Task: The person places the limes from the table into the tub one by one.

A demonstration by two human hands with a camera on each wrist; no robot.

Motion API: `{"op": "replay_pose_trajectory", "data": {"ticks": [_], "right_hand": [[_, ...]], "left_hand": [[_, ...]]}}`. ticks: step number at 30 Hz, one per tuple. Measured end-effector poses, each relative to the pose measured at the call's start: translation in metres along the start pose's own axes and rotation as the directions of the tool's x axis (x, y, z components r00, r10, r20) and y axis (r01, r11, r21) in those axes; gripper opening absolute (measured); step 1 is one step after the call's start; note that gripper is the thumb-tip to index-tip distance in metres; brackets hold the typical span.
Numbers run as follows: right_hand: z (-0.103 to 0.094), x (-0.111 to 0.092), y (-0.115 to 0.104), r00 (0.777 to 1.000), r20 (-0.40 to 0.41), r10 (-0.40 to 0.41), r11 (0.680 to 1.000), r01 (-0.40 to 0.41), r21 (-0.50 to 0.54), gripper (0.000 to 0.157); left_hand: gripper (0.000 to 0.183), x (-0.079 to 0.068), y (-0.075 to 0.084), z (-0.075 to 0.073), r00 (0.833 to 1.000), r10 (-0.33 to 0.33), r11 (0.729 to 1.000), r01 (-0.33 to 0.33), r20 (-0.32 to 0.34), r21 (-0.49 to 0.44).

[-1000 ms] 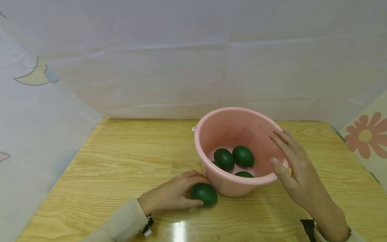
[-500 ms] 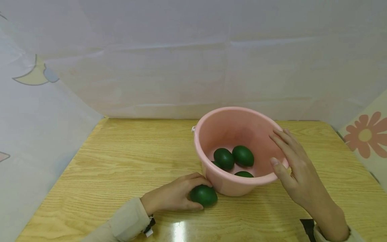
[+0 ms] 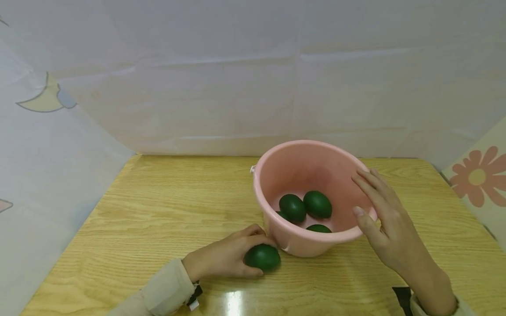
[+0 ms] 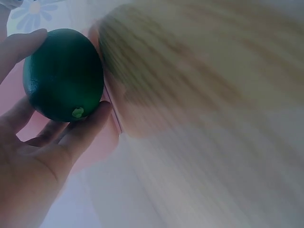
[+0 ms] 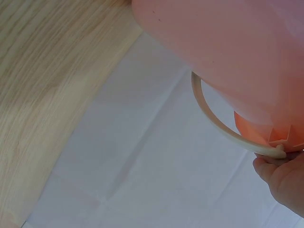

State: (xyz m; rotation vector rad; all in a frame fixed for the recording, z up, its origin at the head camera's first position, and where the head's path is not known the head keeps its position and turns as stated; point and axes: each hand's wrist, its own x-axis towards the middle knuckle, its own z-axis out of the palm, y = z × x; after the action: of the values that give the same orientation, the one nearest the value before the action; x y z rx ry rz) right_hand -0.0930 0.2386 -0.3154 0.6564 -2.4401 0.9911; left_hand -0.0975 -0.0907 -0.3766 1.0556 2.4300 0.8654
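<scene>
A pink bucket (image 3: 304,245) stands tilted toward the person on the wooden table. Several dark green avocados lie on its floor, one avocado (image 3: 318,204) at the right and another avocado (image 3: 292,208) beside it; the near wall partly hides the others. Just outside the bucket's near left side, my left hand (image 3: 237,254) holds a further avocado (image 4: 66,76) between thumb and fingers, its pale stem nub showing in the left wrist view. My right hand (image 3: 389,219) grips the bucket's right rim, thumb over the inside. In the right wrist view its fingers (image 5: 287,183) are at the handle joint.
The bucket's pale handle (image 5: 213,118) hangs down on the right side. A white cloth wall (image 3: 213,96) rises behind the wooden table (image 3: 158,206), with a moon print on the left and a flower print (image 3: 477,177) on the right.
My left hand has shifted the avocado slightly left and toward me, a little away from the bucket. My right hand and the bucket have stayed in place.
</scene>
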Motion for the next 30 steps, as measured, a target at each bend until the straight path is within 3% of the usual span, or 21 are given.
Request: {"op": "replay_pose_trajectory", "data": {"ticks": [15,30], "right_hand": [[0.000,0.000,0.000,1.000,0.004,0.006,1.000,-0.006,0.007,0.056],[0.000,0.000,-0.001,1.000,0.008,0.016,1.000,-0.016,0.012,0.057]], "left_hand": [[0.050,-0.006,-0.003,-0.009,0.999,0.022,1.000,-0.022,-0.042,0.008],[0.052,-0.012,-0.002,-0.026,0.989,0.052,0.998,-0.048,-0.137,0.035]]}}
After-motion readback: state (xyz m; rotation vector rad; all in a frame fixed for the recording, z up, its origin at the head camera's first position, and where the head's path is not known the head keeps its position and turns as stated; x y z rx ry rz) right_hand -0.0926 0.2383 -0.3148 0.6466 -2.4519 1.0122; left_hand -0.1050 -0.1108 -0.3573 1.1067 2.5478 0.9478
